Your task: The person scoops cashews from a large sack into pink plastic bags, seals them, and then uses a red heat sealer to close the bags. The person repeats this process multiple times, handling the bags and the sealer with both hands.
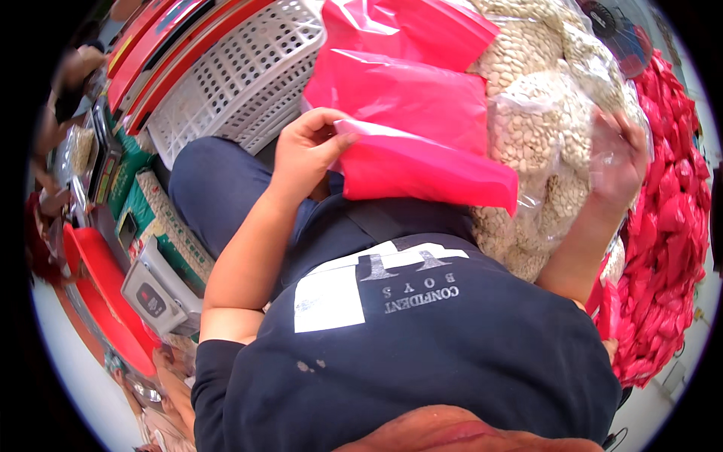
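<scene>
While left hand (305, 148) pinches pink bag (414, 162), lettered shirt (429, 339)

Dark short-sleeved shirt (452, 361); white chest print (328, 305); navy trousers (215, 184)

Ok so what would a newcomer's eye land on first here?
Likely the bright pink plastic at upper centre, its edge pinched in the left hand. Next, clear bags of pale seeds to its right, by the right hand, then the heap of red-pink packets down the right side.

Left grip (305, 151) pinches, thumb (343, 143) against fingers (322, 119), left of upper centre, left forearm (252, 241) slanting up, and right grip (623, 154) up at upper right!
</scene>
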A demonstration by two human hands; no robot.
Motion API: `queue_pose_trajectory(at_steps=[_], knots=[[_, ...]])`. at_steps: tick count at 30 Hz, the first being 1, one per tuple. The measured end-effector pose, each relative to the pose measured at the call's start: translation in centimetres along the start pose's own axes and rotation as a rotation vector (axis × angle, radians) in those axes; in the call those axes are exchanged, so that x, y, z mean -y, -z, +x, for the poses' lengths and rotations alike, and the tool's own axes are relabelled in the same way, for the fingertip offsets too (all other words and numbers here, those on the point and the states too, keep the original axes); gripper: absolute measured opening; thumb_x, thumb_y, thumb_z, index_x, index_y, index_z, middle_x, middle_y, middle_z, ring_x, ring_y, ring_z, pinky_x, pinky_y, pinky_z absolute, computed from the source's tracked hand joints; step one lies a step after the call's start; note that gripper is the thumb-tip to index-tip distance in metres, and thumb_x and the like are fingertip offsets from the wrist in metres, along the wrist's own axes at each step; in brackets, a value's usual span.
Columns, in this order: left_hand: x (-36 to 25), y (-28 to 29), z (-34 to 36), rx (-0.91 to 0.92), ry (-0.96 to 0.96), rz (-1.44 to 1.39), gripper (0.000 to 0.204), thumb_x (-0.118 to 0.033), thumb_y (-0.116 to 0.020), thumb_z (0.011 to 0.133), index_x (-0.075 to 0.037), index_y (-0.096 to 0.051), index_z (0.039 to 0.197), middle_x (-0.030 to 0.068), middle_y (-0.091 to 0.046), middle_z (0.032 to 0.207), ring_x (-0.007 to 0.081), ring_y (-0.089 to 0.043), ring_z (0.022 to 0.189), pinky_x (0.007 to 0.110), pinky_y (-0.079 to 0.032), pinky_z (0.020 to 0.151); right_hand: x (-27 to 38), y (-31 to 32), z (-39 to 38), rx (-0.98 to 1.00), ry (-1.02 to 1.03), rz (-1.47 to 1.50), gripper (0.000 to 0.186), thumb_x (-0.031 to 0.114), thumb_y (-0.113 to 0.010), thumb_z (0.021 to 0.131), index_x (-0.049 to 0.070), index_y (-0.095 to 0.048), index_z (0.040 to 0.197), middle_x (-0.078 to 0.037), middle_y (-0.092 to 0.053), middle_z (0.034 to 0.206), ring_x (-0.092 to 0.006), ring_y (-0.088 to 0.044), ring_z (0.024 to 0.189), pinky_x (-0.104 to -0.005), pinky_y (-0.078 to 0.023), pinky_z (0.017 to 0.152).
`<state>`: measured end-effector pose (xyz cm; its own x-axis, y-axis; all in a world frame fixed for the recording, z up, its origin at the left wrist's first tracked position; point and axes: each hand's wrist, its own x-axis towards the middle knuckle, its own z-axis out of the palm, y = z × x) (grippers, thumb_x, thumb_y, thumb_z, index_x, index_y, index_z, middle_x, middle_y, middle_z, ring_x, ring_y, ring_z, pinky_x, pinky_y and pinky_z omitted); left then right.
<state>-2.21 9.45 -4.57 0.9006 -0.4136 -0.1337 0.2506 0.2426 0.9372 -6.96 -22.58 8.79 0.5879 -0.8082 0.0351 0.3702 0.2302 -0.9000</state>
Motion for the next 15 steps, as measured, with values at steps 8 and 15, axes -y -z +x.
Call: queue_pose_trajectory(at_steps=[8,15], knots=[[0.8,-0.3,-0.4,-0.083,-0.040,-0.034,0.008,-0.003,-0.060,0.081,0.000,-0.056,0.087,0.0001,-0.058,0.081,0.0053,-0.053,0.075,0.018,-0.042,0.068,5.4,18.2,0.8,0.321,0.090,-2.160,0.032,0.008,-0.057,0.078,0.012,-0.052,0.109,-0.012,-0.053,0.067,-0.0220,-0.050,0.052,-0.0340,-0.044,0.053],[1.1,-0.1,-0.5,-0.076,-0.120,0.007,0.011,-0.005,-0.060,0.081,0.000,-0.055,0.089,0.0004,-0.056,0.081,0.0052,-0.052,0.072,0.017,-0.041,0.067,-1.7,13.3,-7.7,0.842,0.067,-1.400,0.042,0.007,-0.066,0.068,0.010,-0.053,0.107,-0.010,-0.055,0.062,-0.0208,-0.054,0.053,-0.0306,-0.041,0.049]])
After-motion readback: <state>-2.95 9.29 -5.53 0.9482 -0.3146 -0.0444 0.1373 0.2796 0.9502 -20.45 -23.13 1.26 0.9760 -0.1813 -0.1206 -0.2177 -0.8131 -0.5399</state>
